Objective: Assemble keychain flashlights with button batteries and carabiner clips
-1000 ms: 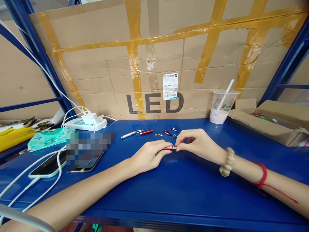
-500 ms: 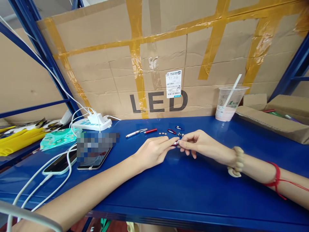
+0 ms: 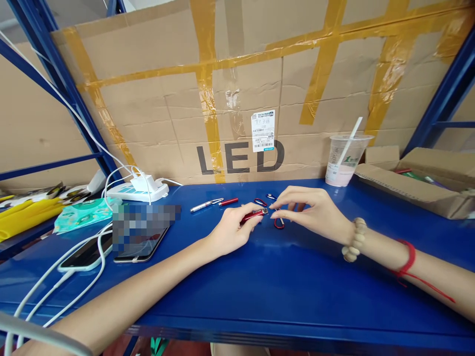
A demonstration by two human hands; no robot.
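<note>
My left hand [image 3: 233,228] is closed around a red metal tube [image 3: 253,215] with a silver end, which points right. Just beyond that end, my right hand [image 3: 309,207] hovers with thumb and fingers apart, and nothing shows between the tips. Below those fingers lies a red carabiner clip [image 3: 279,225] with a silver part. Behind the hands are another red clip [image 3: 260,202] and a blue clip [image 3: 271,197], partly covered by the right fingers. Further left lie a second red tube [image 3: 228,202] and a silver pen-like tube [image 3: 202,207] with a clip.
A phone [image 3: 143,247] and a charging phone [image 3: 87,252] with white cables lie left, before a power strip [image 3: 158,192]. At the back right stand a plastic cup [image 3: 339,173] with a straw and an open cardboard box [image 3: 415,195]. A large carton [image 3: 163,123] walls the back.
My right hand has drawn off the tube and its fingers have spread. More of the red tube shows in my left hand. A red clip now shows below the right fingers.
</note>
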